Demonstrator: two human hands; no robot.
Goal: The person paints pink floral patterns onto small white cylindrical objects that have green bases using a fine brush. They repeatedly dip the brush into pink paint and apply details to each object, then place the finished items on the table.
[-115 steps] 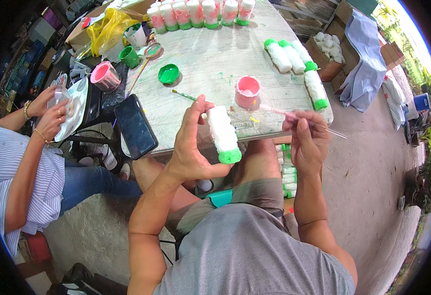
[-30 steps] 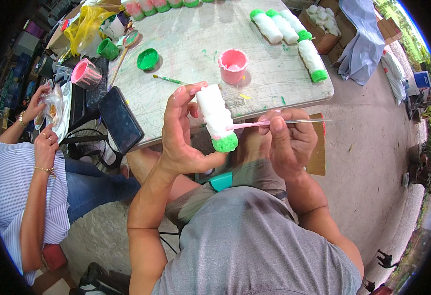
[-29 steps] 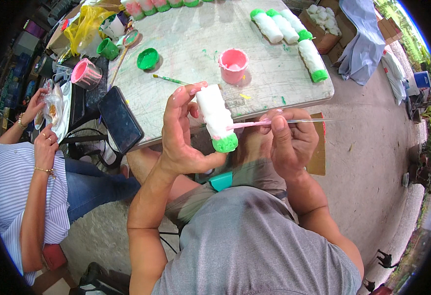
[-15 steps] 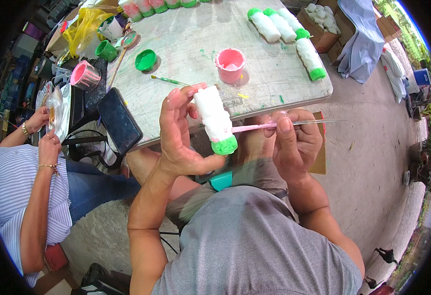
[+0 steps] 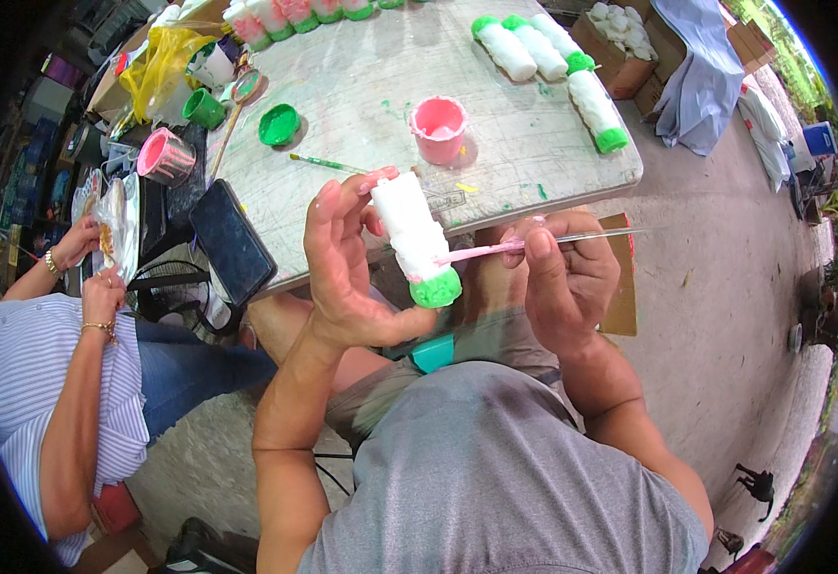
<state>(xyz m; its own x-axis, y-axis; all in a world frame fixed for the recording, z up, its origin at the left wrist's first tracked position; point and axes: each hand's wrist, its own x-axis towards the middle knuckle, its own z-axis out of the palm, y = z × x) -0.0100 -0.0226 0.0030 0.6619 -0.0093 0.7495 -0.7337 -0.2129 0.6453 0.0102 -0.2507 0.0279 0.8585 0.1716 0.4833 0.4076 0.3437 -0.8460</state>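
the tip of the paintbrush [image 5: 481, 252] now meets the white cylinder [image 5: 407, 230], just above its green end [image 5: 436, 289]; a few seconds ago it was well apart, out toward the pink pot [image 5: 438, 143]. half a second ago it sat at the cylinder's right edge, and now it lies further in on the side facing up. small pink patches show there which the earliest view lacks. for the work in hand this seems an early stage: colour is going on beside the green, while most of the wall is still white.

the left hand [image 5: 344, 287] grips the cylinder lengthwise, fingers at the far end and thumb by the green one, holding it tilted in front of the near edge of the worktop [image 5: 371, 81]. the right hand [image 5: 569, 277] is closed round the brush in a pinch, its thin handle pointing right.

as for writing, a small framed mark [image 5: 450, 199] sits on the worktop near that edge, partly behind the cylinder; its lettering is too small to make out surely. the phone [image 5: 232, 237] has a dark screen with nothing legible, and no label can be read on the pink pot.
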